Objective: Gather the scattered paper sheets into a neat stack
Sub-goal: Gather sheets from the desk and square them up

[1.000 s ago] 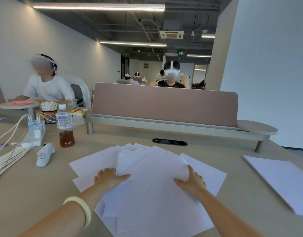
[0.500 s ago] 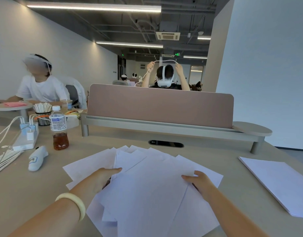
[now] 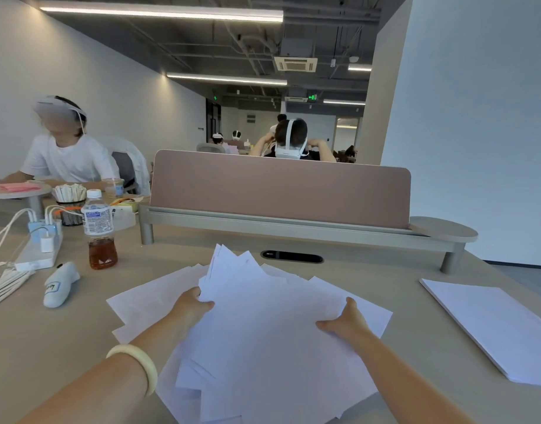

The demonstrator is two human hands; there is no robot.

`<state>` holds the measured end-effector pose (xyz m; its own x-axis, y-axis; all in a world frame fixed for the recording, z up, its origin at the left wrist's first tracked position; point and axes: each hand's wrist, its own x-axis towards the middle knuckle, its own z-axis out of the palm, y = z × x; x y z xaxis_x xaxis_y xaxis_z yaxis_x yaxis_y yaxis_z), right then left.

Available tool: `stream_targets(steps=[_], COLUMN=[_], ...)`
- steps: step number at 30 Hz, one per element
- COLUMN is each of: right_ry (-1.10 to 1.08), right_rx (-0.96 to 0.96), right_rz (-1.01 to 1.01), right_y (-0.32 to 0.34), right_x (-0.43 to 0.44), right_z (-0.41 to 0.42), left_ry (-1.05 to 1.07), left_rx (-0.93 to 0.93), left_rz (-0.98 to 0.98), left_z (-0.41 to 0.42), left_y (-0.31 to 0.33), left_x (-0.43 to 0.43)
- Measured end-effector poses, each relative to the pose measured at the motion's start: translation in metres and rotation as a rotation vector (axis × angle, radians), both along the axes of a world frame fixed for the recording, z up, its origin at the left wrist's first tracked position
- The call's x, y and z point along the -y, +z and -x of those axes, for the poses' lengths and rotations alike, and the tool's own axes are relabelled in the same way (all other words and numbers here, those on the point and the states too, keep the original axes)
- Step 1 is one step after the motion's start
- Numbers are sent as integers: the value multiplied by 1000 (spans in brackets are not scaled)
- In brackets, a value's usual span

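Head view, one fanned pile of paper sheets (image 3: 263, 319) on one table (image 3: 385, 270), sheet count unclear, left hand (image 3: 191, 307) pinching its left edge, right hand (image 3: 348, 323) pinching its right edge, one bottle (image 3: 99, 231), one separate stack (image 3: 492, 325).

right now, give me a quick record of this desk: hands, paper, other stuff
left hand: holds left edge of fanned sheets
right hand: holds their right edge, thumb on top
sheets state: uneven, corners sticking out, not squared
loose sheets: flat on desk, beside left hand
separate paper stack: right side, untouched
bottle: upright, far left, brown drink
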<state>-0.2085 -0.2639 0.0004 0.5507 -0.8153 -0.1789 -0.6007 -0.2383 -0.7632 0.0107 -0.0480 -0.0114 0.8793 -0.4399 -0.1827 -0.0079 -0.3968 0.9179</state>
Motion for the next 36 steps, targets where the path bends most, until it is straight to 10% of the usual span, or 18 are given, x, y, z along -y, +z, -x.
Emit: stream_targets(steps=[21, 28, 36], right_ry=[55, 64, 104], right_rx=[-377, 199, 231], right_rz=[392, -221, -421], right_y=[-2, -6, -9], right_x=[4, 5, -15], right_z=[7, 8, -11], left_ry=[166, 37, -93], left_rx=[-9, -196, -200], left_rz=[62, 56, 90], left_z=[5, 6, 17], left_y=[-17, -13, -7], left_x=[9, 4, 1])
